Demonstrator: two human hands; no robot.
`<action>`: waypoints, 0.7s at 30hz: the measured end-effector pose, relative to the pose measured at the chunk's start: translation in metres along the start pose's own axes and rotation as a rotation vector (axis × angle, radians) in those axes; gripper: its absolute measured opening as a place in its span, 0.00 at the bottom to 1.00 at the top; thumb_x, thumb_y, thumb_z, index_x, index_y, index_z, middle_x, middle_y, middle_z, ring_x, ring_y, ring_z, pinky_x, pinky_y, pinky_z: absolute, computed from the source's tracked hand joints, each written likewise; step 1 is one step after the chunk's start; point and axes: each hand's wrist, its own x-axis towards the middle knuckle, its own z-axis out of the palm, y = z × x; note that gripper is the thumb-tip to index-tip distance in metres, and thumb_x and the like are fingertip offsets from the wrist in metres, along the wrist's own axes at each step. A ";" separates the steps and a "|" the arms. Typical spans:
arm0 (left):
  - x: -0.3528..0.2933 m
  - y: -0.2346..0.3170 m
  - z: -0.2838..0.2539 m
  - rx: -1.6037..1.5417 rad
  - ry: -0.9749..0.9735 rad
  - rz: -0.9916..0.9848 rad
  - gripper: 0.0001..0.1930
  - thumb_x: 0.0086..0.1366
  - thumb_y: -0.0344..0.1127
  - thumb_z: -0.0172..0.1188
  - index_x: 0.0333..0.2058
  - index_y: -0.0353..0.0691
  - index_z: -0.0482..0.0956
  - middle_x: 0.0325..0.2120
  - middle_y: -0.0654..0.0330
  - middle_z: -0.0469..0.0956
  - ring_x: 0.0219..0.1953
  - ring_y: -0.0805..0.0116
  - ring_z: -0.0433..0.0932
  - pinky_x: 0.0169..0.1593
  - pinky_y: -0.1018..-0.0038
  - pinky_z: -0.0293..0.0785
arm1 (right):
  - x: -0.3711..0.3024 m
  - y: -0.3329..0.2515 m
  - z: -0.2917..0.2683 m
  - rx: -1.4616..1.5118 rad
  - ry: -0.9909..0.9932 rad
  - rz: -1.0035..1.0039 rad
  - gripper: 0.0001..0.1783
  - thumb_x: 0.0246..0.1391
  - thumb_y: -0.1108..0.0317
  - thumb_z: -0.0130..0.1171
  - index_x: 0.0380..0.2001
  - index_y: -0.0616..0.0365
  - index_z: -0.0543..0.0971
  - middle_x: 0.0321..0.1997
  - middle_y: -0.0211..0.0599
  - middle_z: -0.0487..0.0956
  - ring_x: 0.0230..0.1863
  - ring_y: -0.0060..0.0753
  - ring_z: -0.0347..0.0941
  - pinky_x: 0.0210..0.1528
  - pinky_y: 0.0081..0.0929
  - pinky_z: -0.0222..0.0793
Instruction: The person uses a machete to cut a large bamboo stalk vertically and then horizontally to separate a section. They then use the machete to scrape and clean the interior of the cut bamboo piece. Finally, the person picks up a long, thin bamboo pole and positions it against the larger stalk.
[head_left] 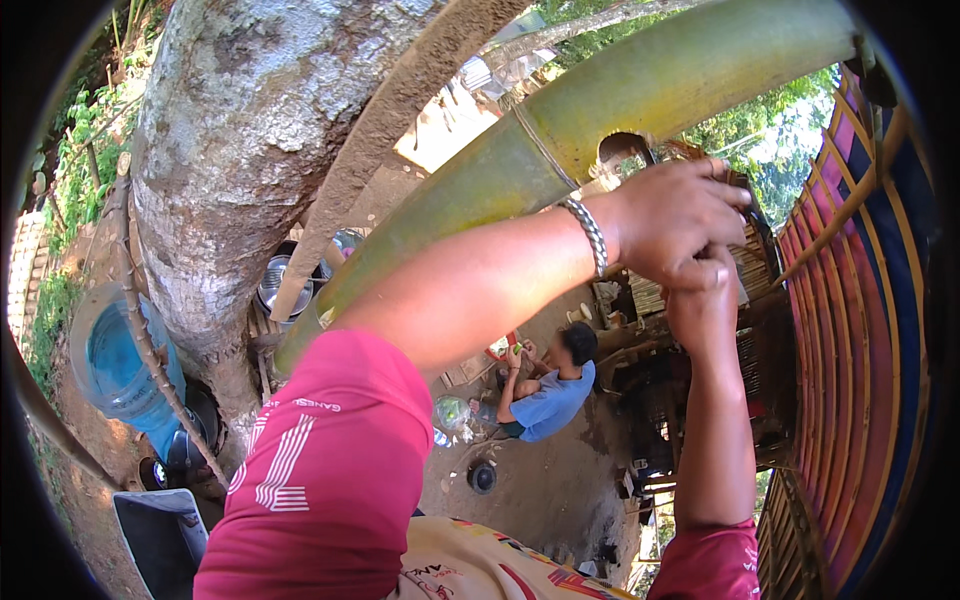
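A thick green bamboo pole (pixel 470 190) slants across the upper part of the view, with a dark hole (pixel 622 150) cut into its side. Just beside that hole is my left hand (pixel 680 220), a braided bracelet at its wrist and its fingers curled. My right hand (pixel 700 300) is closed and raised right against the left one, its fingers partly covered by it. A narrow dark edge shows between the hole and my left knuckles; its kind is unclear. What either hand grips is hidden.
A pale tree trunk (pixel 235 150) and a brown branch (pixel 385 115) stand at left. Lower down are a blue water jug (pixel 125 360) and a grey container (pixel 160 530). A person in a blue shirt (pixel 550 402) sits below. Striped sheeting (pixel 850 330) lines the right.
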 end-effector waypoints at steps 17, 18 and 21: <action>-0.003 -0.009 -0.016 0.024 -0.131 -0.077 0.25 0.62 0.52 0.50 0.48 0.40 0.80 0.51 0.48 0.79 0.63 0.47 0.70 0.71 0.49 0.57 | 0.010 -0.005 0.004 0.292 -0.147 0.184 0.16 0.66 0.62 0.45 0.36 0.62 0.78 0.18 0.31 0.73 0.17 0.20 0.67 0.17 0.24 0.58; 0.002 0.004 -0.014 -0.039 -0.113 -0.031 0.24 0.61 0.51 0.51 0.47 0.39 0.80 0.51 0.48 0.79 0.63 0.47 0.70 0.71 0.49 0.57 | 0.003 0.000 0.011 0.262 -0.044 0.119 0.16 0.65 0.63 0.45 0.36 0.63 0.78 0.20 0.32 0.74 0.18 0.19 0.68 0.18 0.24 0.59; 0.000 -0.001 -0.010 -0.037 -0.088 -0.068 0.24 0.61 0.51 0.51 0.47 0.39 0.80 0.50 0.48 0.79 0.63 0.48 0.70 0.71 0.49 0.57 | 0.004 0.007 0.033 0.104 0.223 -0.119 0.14 0.64 0.66 0.46 0.37 0.64 0.79 0.24 0.35 0.77 0.22 0.18 0.70 0.19 0.24 0.60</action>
